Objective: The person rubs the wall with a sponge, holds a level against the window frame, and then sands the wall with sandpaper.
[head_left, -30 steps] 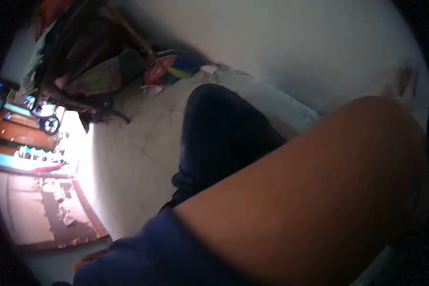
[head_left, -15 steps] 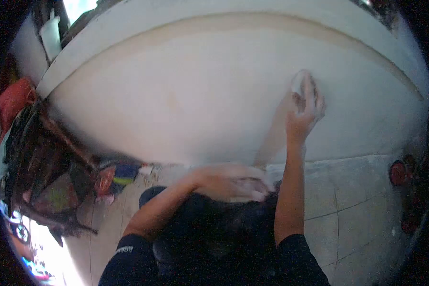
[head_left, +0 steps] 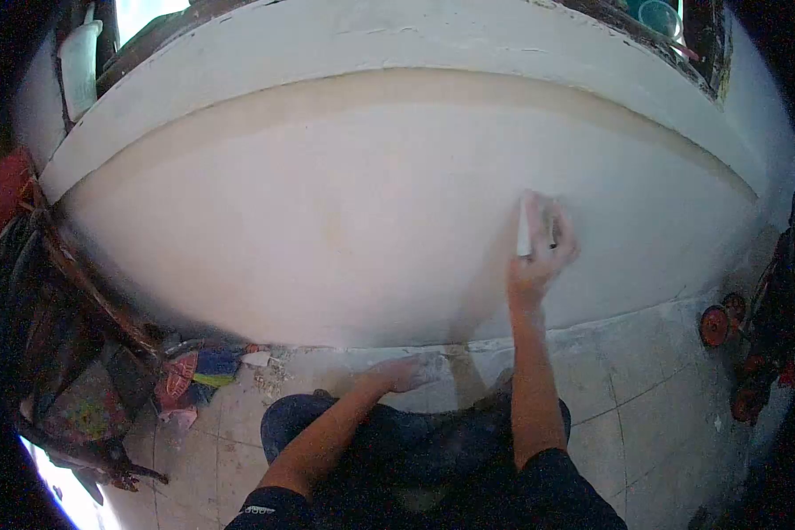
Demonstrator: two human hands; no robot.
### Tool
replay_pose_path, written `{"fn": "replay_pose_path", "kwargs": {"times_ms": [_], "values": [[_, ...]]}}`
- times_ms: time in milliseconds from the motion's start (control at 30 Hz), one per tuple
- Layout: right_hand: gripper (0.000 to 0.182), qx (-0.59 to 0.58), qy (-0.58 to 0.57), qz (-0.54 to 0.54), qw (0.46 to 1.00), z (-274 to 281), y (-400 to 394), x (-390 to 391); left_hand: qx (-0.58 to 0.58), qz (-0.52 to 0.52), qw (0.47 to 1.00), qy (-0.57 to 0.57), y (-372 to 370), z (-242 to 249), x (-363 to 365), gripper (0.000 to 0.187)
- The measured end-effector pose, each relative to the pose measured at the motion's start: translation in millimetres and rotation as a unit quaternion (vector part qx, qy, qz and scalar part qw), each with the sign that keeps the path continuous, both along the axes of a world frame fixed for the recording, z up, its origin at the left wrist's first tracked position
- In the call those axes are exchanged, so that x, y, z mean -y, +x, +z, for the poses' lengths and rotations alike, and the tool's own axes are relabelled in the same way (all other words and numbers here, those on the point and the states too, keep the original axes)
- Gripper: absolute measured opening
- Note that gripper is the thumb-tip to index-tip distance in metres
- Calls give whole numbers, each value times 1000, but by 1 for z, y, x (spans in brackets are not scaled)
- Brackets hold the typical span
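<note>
My right hand is up against the white wall, right of its middle. Its fingers are closed on a small flat white piece that looks like folded sandpaper, held to the wall's surface. One pale long edge of it shows left of the fingers; the rest is covered by my hand. My left hand hovers low over my knees near the foot of the wall. Its whitish, dusty fingers point right, stretched out, with nothing in them.
A ledge runs along the wall's top, with a clear cup at the right. Cloths and bags crowd the left side. Red wheels stand at the right. Pale tiles cover the floor, with crumbs by the wall.
My right hand has slid down and slightly left along the wall with the white piece. My left hand, blurred before, has moved left. The view has tilted up, showing more ledge.
</note>
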State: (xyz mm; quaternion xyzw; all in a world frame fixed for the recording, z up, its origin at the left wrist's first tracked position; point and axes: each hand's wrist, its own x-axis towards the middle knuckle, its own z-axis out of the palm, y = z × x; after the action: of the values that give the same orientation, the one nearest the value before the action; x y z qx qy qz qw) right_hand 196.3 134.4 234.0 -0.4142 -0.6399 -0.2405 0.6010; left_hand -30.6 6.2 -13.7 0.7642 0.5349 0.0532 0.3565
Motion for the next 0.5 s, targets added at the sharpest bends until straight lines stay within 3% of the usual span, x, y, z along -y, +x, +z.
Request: {"fn": "replay_pose_path", "kwargs": {"times_ms": [67, 167, 267, 300, 367, 433, 500], "values": [[53, -22, 10, -15, 1000, 13, 3, -2, -82, 14, 994, -65, 9, 61, 20, 93], [48, -86, 6, 14, 996, 28, -13, 6, -96, 4, 994, -58, 6, 12, 12, 92], [45, 8, -8, 11, 1000, 13, -42, 21, -131, -15, 989, -74, 3, -33, 0, 91], [46, 47, -13, 37, 998, 6, -45, 28, -133, -17, 988, -78, 6, -27, 3, 91], [48, 76, -22, 58, 995, 0, -36, 24, -139, 20, 982, -127, 11, 24, 14, 92], [48, -9, 63, -9, 998, 6, -5, -1, -151, 15, 975, -162, 21, 123, 29, 94], [49, -57, 44, -4, 997, 14, 5, 0, -155, 11, 968, -195, 22, 133, 33, 95]]}}
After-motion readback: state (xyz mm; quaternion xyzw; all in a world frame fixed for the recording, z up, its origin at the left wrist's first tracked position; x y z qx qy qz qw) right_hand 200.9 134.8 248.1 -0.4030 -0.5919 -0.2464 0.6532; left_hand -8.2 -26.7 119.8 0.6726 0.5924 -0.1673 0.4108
